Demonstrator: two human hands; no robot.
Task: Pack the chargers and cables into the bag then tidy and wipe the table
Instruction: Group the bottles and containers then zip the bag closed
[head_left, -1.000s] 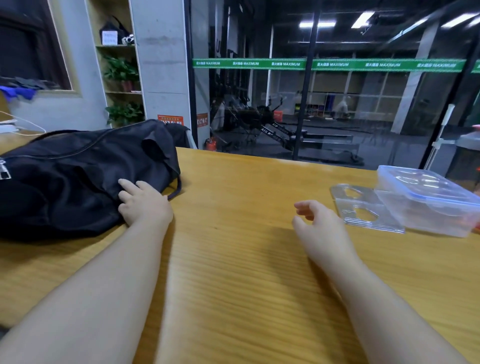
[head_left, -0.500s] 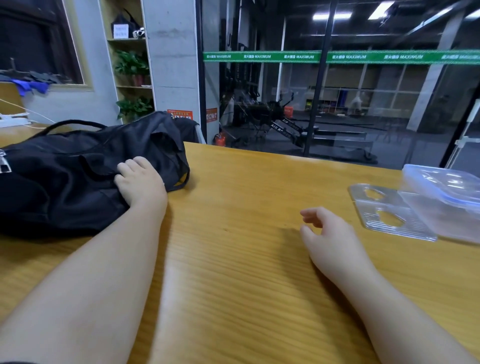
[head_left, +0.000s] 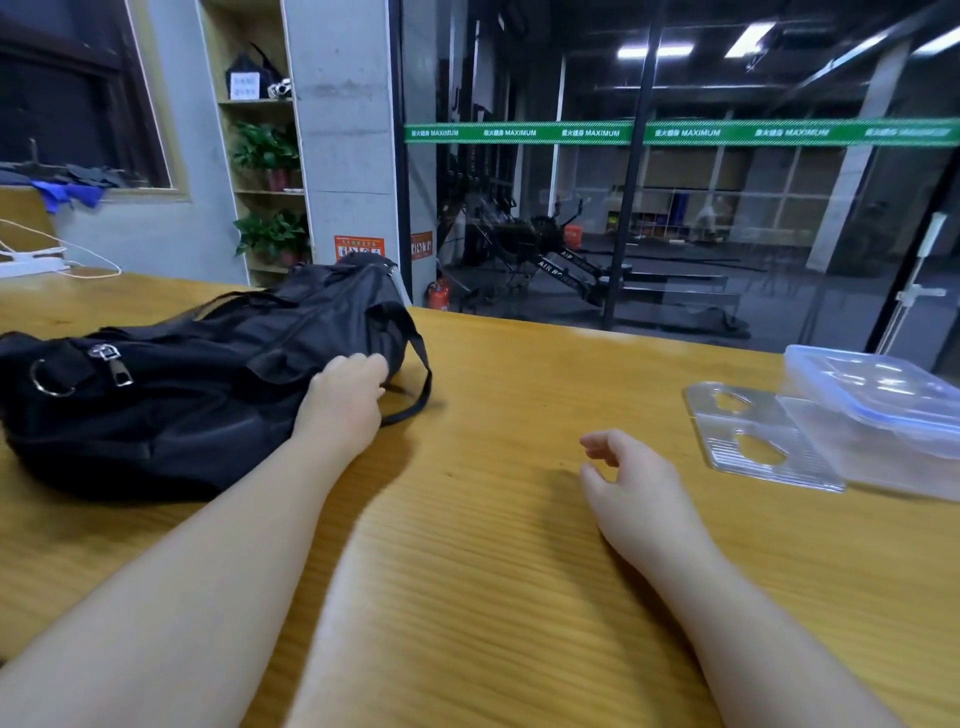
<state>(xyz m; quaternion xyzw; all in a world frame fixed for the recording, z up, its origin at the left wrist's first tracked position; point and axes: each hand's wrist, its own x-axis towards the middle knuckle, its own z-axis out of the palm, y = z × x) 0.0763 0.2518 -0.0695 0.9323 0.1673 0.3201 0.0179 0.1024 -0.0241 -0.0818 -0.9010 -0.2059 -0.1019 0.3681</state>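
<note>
A black fabric bag (head_left: 171, 395) lies on its side on the left of the wooden table (head_left: 519, 597), its zipper closed and a thin strap looping off its right end. My left hand (head_left: 343, 397) rests on the bag's right end, fingers touching the fabric near the strap. My right hand (head_left: 631, 480) hovers low over the bare table in the middle, fingers loosely curled and holding nothing. No charger or cable lies on the near table.
A clear plastic box with a blue-rimmed lid (head_left: 878, 410) stands at the right edge, with a clear blister tray (head_left: 748, 436) beside it. A white power strip with cables (head_left: 36, 262) lies at the far left. A glass wall runs behind the table.
The bag has shifted to the right across the table with my left hand on it. My left hand moved toward the bag's right end. My right hand stayed about where it was.
</note>
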